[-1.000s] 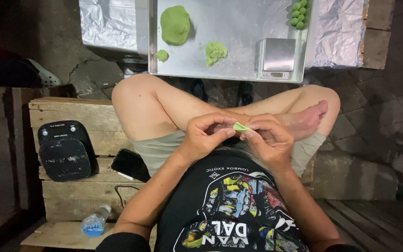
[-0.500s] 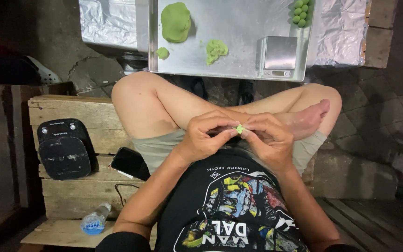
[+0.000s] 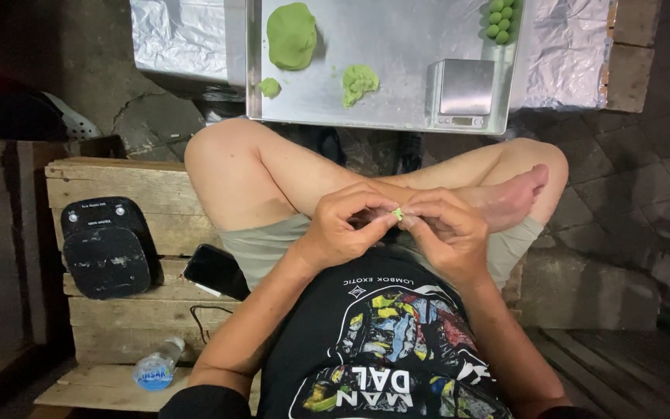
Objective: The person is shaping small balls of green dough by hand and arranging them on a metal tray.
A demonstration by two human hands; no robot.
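My left hand (image 3: 343, 229) and right hand (image 3: 440, 233) meet over my lap, fingertips pinched together on a small bit of green dough (image 3: 398, 213) held between them, equally near to both. Straight ahead past my crossed legs sits the metal tray (image 3: 397, 93), my worktop, with a big dough lump (image 3: 291, 35), two smaller pieces, a row of rolled balls (image 3: 499, 19) and a small scale (image 3: 465, 91).

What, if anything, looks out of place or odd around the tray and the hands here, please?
Nothing looks spilled or damaged. One oddity: a plastic bottle lies on its side on the wooden pallet. Both hands, left hand and right hand, pinch a small green dough piece.
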